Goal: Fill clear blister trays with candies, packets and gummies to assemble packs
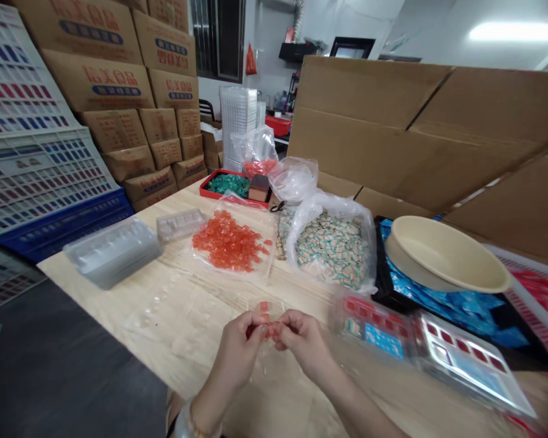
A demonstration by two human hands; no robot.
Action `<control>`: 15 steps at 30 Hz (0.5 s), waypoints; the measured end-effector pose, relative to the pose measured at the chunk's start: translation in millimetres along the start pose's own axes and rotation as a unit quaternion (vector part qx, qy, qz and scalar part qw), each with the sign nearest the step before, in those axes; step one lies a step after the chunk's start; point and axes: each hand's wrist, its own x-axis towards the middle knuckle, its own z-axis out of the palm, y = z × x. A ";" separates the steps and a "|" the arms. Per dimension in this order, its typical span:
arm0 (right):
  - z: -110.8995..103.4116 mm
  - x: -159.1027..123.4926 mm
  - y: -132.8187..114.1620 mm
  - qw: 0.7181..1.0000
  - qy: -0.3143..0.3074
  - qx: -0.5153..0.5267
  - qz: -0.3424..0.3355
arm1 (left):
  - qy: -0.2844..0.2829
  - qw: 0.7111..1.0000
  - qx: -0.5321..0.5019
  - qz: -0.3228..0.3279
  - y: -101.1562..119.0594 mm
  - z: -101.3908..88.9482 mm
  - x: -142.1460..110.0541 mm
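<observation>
You are pinching some small orange-red candies (267,329) between your left hand (236,360) and your right hand (304,342). Both hands are curled and gripping, with the fingers meeting over the candies and hiding most of them, so you cannot tell how many there are. A thin clear tray (265,359) is lying under your hands, but it is hard to make out against the wood. Your left wrist is cut off by the bottom edge of the view, and a bracelet (189,424) is showing there.

The wooden table (132,292) is carrying everything around you. A heap of loose orange candies (231,243) is sitting on a clear bag ahead of your hands, and a bag of wrapped candies (333,249) is slumping beside it. Farther back, a red tray (226,185) is holding green candies. Gray plastic trays (112,252) are lying to your left.

To your right, blurred clear boxes with red pieces (466,359) are lying near a tan bowl (447,252), which is resting on blue wrappers (442,307). A large cardboard sheet (383,137) is standing behind them and blocking that side of the room. Stacked cardboard boxes (105,85) and plastic crates (36,182) are lining the far left.
</observation>
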 end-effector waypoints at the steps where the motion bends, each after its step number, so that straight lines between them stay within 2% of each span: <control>1: -4.4 1.2 0.6 0.999 0.002 0.031 0.022 | 0.001 1.000 -0.005 -0.010 -0.4 -2.3 2.0; 4: -15.7 2.8 0.9 1.000 0.016 0.015 0.016 | -0.007 1.000 -0.013 -0.020 -0.1 -7.6 6.3; 6: -17.6 1.4 0.5 0.996 0.025 -0.079 -0.032 | -0.008 1.000 -0.007 -0.001 1.9 -7.1 7.4; 8: -15.5 -1.3 -1.5 0.977 0.039 -0.191 -0.084 | -0.004 0.999 0.021 0.035 5.0 -3.2 8.1; 10: -12.9 -4.2 -5.5 0.961 0.025 -0.246 -0.121 | -0.024 0.996 0.049 0.072 8.3 1.5 9.3; 12: -12.6 -6.5 -10.1 0.965 -0.023 -0.220 -0.139 | -0.055 0.994 0.041 0.080 11.2 4.3 10.8; 15: -16.0 -8.2 -13.3 0.975 -0.054 -0.140 -0.163 | -0.090 0.994 -0.064 0.012 13.6 4.1 11.5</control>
